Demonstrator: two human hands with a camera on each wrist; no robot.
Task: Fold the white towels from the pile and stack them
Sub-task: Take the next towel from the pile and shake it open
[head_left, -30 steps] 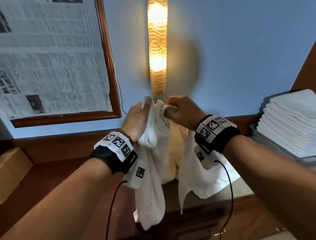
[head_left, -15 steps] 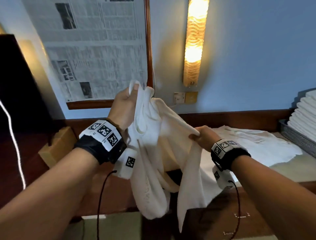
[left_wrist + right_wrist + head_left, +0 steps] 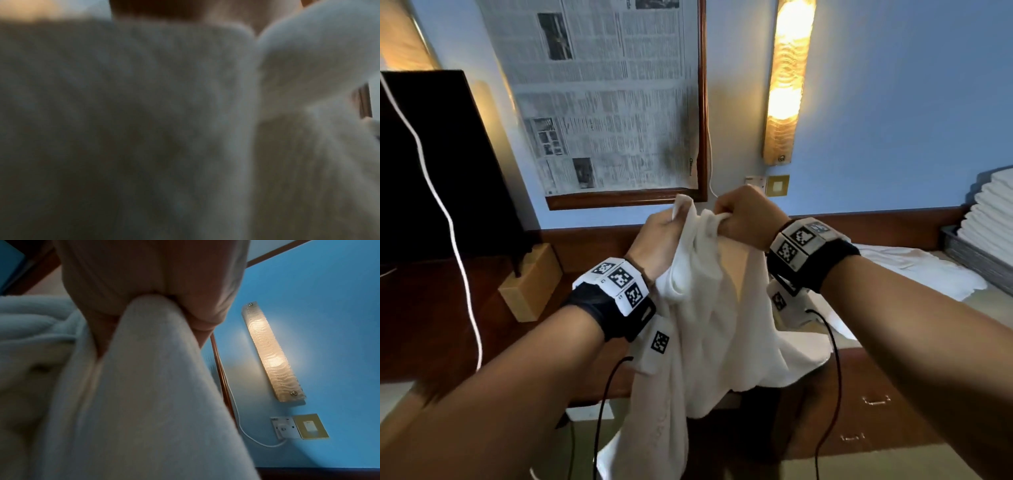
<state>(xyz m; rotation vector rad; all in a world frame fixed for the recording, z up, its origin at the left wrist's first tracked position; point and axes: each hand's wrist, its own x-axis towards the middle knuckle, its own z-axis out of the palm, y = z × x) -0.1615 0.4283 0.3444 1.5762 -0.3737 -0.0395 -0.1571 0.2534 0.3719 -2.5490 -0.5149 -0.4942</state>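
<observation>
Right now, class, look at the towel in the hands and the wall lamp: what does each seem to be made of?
Towel: soft white terry cloth, probably cotton; it drapes in limp folds and looks fuzzy and matte where the right hand grips it.
Wall lamp: rippled translucent glass or plastic, glowing amber, with a small metal screw at the bottom.

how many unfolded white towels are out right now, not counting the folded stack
2. One white terry towel hangs bunched, gripped by the left hand and right hand. Another white towel lies spread on the counter at right; more may hide behind the held one.
</observation>
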